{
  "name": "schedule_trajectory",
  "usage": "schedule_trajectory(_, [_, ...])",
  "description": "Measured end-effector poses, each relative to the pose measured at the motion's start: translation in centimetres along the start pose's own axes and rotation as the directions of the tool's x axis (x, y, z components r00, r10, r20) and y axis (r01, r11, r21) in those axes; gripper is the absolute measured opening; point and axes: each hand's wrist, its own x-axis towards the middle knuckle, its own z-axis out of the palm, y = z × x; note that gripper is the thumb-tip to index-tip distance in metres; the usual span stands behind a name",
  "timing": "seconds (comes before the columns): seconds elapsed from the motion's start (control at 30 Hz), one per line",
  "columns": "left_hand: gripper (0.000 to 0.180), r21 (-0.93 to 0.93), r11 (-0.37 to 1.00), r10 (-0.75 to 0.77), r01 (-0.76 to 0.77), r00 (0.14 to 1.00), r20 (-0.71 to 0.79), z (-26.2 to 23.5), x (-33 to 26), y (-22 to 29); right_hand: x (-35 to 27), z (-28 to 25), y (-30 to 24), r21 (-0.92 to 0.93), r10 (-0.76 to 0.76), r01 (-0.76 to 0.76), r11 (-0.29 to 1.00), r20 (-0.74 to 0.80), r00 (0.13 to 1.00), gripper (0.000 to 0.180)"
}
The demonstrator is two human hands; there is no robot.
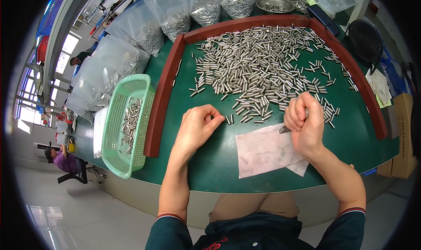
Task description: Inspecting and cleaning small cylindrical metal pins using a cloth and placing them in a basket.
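My left hand (pixel 196 126) rests over the green table with its fingers curled and the thumb against the forefinger. Whatever is in that pinch, if anything, is hidden. Just right of its fingertips stand a few short metal pins (pixel 229 119). My right hand (pixel 305 124) is closed in a fist above a stained pale cloth (pixel 258 151). From the fist's lower left side pokes the dark grey flat tip of a small tool (pixel 284 130); its remainder is hidden in the hand. A large spread of shiny metal pins (pixel 254 61) lies beyond both hands.
A dark red wooden border (pixel 164 96) frames the pins. Left of it stands a light green plastic basket (pixel 115 151) partly filled with pins. Clear bags of pins (pixel 175 20) line the back and left. A metal bowl (pixel 275 4) and black fan (pixel 365 40) sit far right.
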Motion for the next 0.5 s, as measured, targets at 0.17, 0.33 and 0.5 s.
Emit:
schedule_trajectory(0.17, [0.012,0.033,0.991,0.127,-0.126,0.992,-0.023,-0.2,0.1,0.4,0.1,-0.3,0.1,-0.009,-0.013,0.013,1.0,-0.003,1.0,0.04])
schedule_trajectory(0.33, [0.012,0.102,0.948,0.289,-0.301,0.95,0.114,0.0,0.1,0.2,0.1,-0.1,0.0,-0.008,-0.016,0.016,1.0,-0.001,1.0,0.04])
schedule_trajectory(0.5, [0.009,-0.04,0.981,0.194,-0.19,0.964,0.182,0.0,0.7,-0.5,0.2,-0.2,-0.2,-0.015,-0.006,0.006,1.0,-0.021,1.0,0.04])
